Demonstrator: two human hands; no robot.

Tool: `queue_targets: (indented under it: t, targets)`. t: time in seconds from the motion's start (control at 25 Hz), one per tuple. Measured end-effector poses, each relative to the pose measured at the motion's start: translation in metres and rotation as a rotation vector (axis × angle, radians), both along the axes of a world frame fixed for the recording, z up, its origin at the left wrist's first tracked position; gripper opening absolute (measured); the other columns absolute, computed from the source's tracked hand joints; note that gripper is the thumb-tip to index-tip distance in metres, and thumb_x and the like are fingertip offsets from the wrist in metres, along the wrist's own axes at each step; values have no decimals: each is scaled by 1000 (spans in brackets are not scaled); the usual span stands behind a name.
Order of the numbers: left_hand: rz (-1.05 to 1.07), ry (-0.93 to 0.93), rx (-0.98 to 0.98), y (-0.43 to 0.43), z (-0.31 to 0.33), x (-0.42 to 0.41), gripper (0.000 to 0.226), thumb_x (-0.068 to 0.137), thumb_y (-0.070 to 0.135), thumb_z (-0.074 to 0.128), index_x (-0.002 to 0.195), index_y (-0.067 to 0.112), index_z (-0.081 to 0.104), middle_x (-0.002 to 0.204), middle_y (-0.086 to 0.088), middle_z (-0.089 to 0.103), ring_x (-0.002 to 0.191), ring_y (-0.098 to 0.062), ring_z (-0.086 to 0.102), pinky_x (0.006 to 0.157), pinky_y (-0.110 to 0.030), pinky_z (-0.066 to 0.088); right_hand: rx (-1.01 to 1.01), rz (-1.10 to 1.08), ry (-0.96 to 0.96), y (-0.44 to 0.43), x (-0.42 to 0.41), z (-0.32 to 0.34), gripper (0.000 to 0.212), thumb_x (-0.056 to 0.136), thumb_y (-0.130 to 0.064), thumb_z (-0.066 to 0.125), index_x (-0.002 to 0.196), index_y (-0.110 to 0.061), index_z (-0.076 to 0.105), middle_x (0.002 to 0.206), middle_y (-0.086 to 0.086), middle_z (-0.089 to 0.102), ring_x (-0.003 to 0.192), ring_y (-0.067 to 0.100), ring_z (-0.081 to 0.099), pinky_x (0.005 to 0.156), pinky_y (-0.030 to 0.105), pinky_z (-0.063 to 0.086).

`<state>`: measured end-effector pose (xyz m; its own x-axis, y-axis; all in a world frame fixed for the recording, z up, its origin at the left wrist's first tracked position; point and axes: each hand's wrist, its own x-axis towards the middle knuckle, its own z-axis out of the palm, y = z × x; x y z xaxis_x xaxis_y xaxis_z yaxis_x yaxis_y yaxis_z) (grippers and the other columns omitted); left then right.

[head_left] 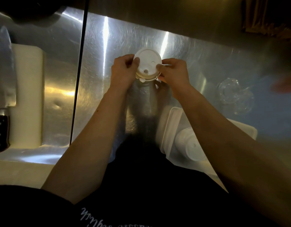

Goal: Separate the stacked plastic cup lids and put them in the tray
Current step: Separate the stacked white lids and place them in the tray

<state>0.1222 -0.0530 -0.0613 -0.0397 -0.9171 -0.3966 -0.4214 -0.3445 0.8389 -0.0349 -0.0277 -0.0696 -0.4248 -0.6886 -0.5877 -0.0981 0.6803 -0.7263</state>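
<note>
White stacked lids [148,65] are pinched between left hand [123,71] and right hand [173,71]; peeling only the top rim should free one lid.

bare forearms, black shirt [141,202] with pale cursive lettering [98,217]

White script on black shirt [108,217]; unreadable, seen upside down.

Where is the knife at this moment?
The knife lies at the far left of the head view, on the white cutting board, well away from both hands.
</note>
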Motion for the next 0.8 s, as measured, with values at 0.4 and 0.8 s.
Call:
queue_targets:
  t: [0.4,0.8]
  targets:
    - [-19,-58,-66,-1,-7,2,28,95,24,57,118,12,67,112,-3,72,102,-10,67,91,-20,53,15,3,66,-1,6,-3,32,81,-21,73,111,-10,70,103,8,74,93,22,73,85,41,62]
    - [-60,-149,-120,-8,-9,4,34,97,25,54,127,11,62,121,-8,68,111,-15,64,92,-16,46,19,22,90,4,16,7,33,80,-20,75,111,-11,67,105,8,73,95,22,72,86,41,62]
